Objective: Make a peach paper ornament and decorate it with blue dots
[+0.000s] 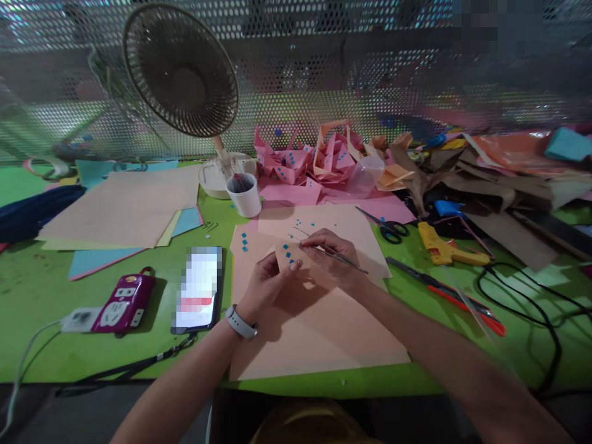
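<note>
My left hand (272,280) pinches a small peach paper piece (279,251) that bears blue diamond shapes. Metal tweezers (340,254) are held in my right hand (330,259), with their tips near the upper edge of that piece. Both hands are over large peach sheets (319,339) on the green table. Blue diamonds (245,242) lie in a column left of the hands, and several tiny blue bits (313,224) are scattered beyond them.
A white cup (245,196) and a fan (185,74) stand behind. Phone (198,290) and purple power strip (124,302) lie left. Scissors (391,229), yellow glue gun (446,246), cutter (444,293) and black cable (550,327) lie right; folded pink paper (287,161) is behind.
</note>
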